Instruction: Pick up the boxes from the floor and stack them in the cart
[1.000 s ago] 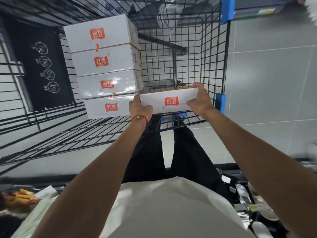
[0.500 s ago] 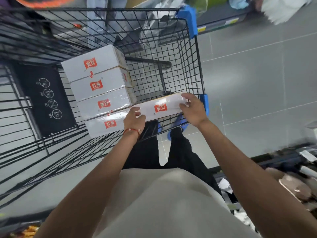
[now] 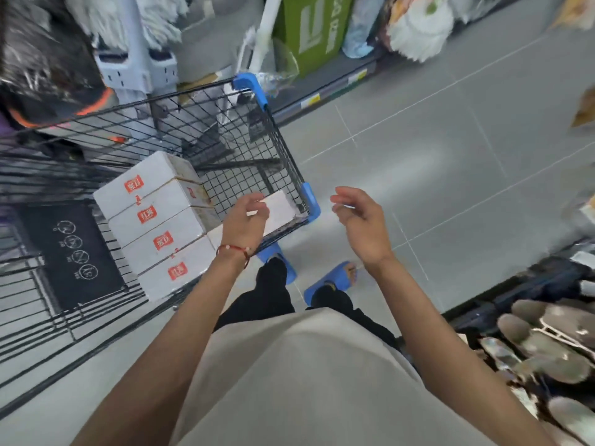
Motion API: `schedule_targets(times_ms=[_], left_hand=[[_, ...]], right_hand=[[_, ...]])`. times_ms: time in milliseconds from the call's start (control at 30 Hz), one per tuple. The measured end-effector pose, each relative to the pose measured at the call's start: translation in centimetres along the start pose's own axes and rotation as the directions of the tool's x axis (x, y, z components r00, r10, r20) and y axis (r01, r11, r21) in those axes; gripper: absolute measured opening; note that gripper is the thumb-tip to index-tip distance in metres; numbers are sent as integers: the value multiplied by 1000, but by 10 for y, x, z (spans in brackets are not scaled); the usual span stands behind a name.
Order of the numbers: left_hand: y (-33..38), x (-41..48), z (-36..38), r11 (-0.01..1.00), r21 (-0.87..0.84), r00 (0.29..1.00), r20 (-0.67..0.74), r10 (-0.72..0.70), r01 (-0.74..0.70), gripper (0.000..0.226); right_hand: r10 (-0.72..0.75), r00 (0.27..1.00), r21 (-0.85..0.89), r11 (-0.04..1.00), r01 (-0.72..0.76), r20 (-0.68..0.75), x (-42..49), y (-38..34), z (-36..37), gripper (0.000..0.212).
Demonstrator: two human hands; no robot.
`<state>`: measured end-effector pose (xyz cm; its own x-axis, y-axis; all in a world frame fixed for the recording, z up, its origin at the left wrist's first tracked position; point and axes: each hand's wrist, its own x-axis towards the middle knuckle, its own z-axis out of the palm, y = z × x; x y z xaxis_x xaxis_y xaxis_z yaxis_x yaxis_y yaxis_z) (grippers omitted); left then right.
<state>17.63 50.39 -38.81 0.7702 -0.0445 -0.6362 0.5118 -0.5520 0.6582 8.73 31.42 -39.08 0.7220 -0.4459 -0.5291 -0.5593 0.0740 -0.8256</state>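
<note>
Change: half second ago both hands gripped fifth box at its ends, low in cart; now both off it
- fifth box point(image 3: 279, 209) lies inside cart point(image 3: 280, 146), just beside stack point(image 3: 161, 235), near blue corner
- left hand point(image 3: 246, 220) above that box, fingers loosely curled, holding nothing; contact cannot tell
- right hand point(image 3: 359, 217) outside cart over floor point(image 3: 450, 149), fingers relaxed, empty
- meaning: this placement looks done; likely next, another box
Count: stack four boxes, plus one beside = five in cart; none seen on visible floor; one cart; two hands

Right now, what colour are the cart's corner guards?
Blue. The corner guards on the black wire cart show best in the head view.
</note>
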Motion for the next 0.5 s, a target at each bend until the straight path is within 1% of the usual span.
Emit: schedule_targets(times_ms=[67,133,233,333,500], left_hand=[[19,-13,23,998,7,998,-2,57,-57,28],[34,-26,49,992,28,992,12,123,-124,29],[58,-45,95,977,36,975,83,208,-211,27],[81,-61,142,963,31,953,154,260,-268,27],[120,-86,215,918,90,884,319,342,-387,29]], right_hand=[[7,999,77,997,-4,-42,-8,-4,-31,26],[25,995,132,991,-12,-95,-17,-6,-61,24],[55,985,211,977,-20,-164,-28,1,-111,25],[84,973,289,957,-18,-217,-36,14,-157,24],[134,935,385,923,2,-328,-49,32,-221,30]])
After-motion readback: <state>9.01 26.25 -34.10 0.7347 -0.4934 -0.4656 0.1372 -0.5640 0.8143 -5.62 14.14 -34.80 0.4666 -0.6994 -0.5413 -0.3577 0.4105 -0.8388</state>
